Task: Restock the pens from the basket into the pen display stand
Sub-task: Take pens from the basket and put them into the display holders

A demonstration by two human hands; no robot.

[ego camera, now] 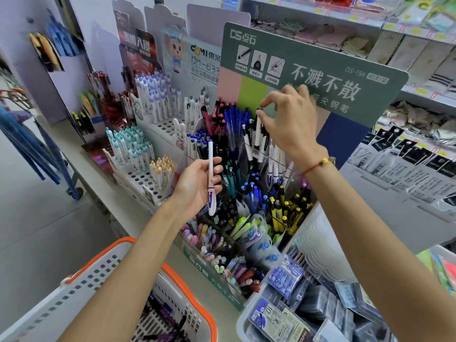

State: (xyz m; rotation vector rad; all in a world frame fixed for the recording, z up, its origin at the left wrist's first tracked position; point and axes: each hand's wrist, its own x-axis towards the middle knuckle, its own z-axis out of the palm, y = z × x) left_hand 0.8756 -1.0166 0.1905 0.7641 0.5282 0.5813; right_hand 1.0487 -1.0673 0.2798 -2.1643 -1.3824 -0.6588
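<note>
Down at the left was my white basket with the orange rim, sitting at the near edge of the shelf counter. A few dark pens lay on its bottom. Past it, along the far left of the counter, white stands held rows of teal-capped pens and purple-capped pens.

My left hand was curled around a white pen with a blue cap. I held it upright, just in front of the pen display stand, near its left side.

The stand was packed with pens in see-through pockets: blue ones at the back, yellow ones on the right, pastel ones at the front. A big green sign stood up behind it.

My right hand reached over the back row. My finger and thumb pinched the black top of a white pen that stood in a back pocket among other white pens. A red string bracelet was on that wrist.

At the front right corner, a clear bin held packs of refills.
</note>
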